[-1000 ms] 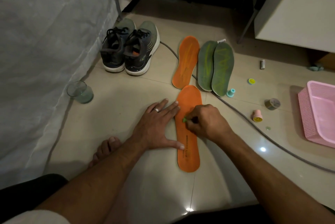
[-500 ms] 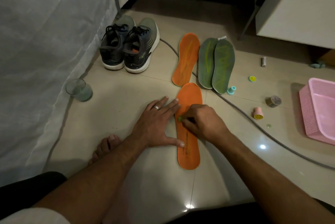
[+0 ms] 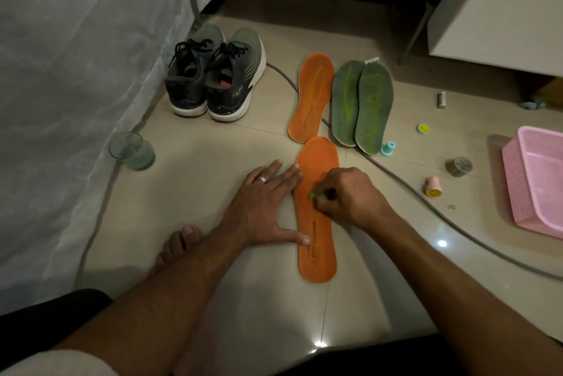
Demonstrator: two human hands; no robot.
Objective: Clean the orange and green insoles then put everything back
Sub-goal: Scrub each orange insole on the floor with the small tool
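Near orange insole (image 3: 316, 217): flat on the floor (image 3: 213, 168), toe end away from the person, directly under both hands.
Right hand (image 3: 350, 196): its grip is closed on a small green thing (image 3: 312, 195) (too small to name), pinched at the fingertips and pressed to the insole's middle.
Left hand (image 3: 262, 205): flat and spread, holding nothing; fingertips rest on the insole's left edge and the thumb on its heel part, pinning it down.
Other insoles: the second orange insole (image 3: 312, 95) and the two green insoles (image 3: 361, 101) lie just beyond, the green pair overlapping, yellowish streaks on all three.
Shoes (image 3: 213, 77): paired by the bed cover (image 3: 76, 71), well apart from the work.
Risk: in my judgement, hard rubbing could make the thin insole slide or buckle if the left hand's pressure lets up.
Risk: a grey cable (image 3: 426, 202) runs under the far insoles; a tug could shift them.
Glass (image 3: 132, 151): upright by the bed cover, with pale greenish liquid; a swept left elbow could tip it.
Pink basket (image 3: 533, 180): at right, nothing visible inside.
Small items: a tape roll (image 3: 459, 166) and little caps sit loose on the floor.
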